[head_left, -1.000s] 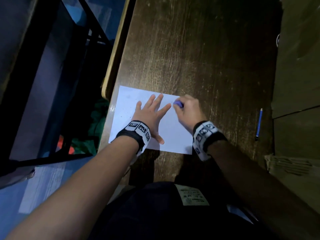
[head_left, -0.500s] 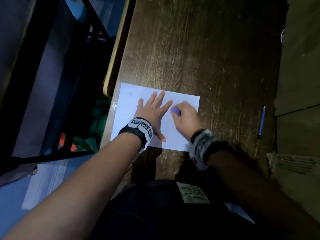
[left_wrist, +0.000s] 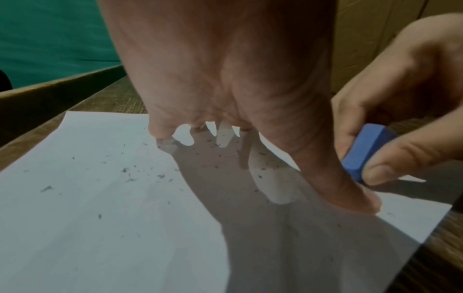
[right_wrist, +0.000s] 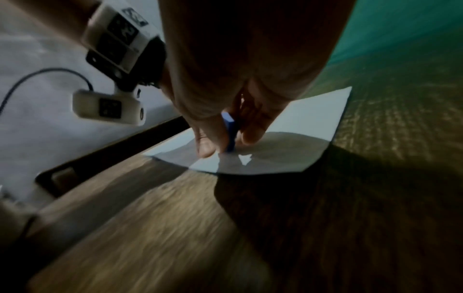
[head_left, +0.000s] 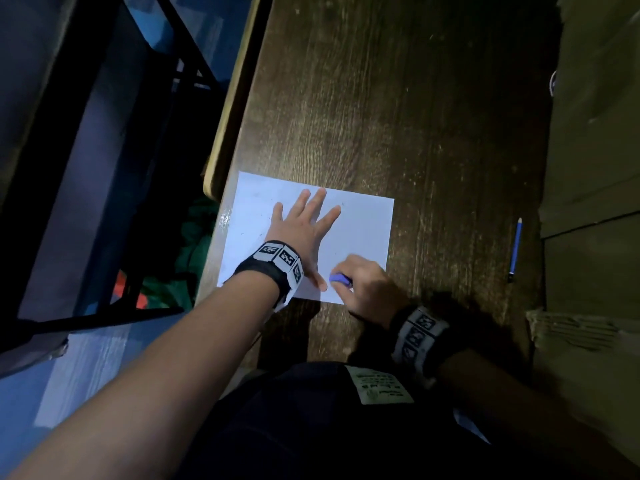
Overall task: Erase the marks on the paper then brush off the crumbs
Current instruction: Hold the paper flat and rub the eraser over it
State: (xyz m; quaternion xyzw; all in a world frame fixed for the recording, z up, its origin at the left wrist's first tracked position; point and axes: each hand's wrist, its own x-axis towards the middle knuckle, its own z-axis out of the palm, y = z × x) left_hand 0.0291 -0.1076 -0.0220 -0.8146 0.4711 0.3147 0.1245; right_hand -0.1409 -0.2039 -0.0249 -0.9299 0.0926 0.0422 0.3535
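While the left hand (head_left: 304, 223) lies flat pinning the paper (head_left: 363, 223), the right hand (head_left: 370, 285) pinches the blue eraser (head_left: 340, 279) at the near edge, and crumbs (left_wrist: 130, 174) are not yet brushed off.

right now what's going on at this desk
A person is erasing on a sheet of paper. The left hand lies flat on it, fingers spread, holding it down. The right hand pinches a blue eraser near the sheet's near edge. Grey crumbs are scattered on the paper, not yet brushed off.
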